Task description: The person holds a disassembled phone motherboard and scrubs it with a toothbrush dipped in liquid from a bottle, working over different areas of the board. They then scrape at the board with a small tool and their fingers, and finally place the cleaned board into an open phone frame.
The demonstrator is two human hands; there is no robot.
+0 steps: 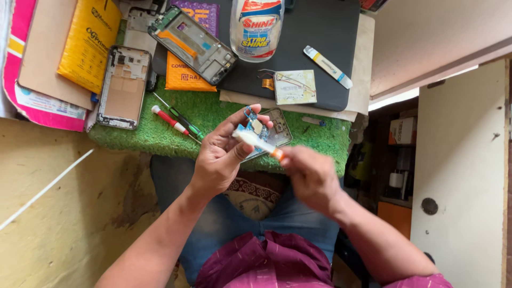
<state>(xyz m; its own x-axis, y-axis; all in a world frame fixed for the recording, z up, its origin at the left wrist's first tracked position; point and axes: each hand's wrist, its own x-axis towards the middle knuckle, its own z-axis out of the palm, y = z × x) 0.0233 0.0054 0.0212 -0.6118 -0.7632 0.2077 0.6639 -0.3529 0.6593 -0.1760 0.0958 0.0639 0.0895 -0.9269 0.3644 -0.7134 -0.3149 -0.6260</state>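
Circuit board [255,129], small and blue, sits pinched in the left hand [220,154] over the near edge of the green mat [213,114]. Right hand [309,178] pinches a white brush [256,143] against it. Judged risk: hard scrubbing could lift components or flick the board off.

Count: two screwdrivers [175,121], two phone frames [125,87], one bottle [257,26].

Green mat [160,133], blue circuit board [256,128], maroon shirt [266,261], yellow packet [88,40]
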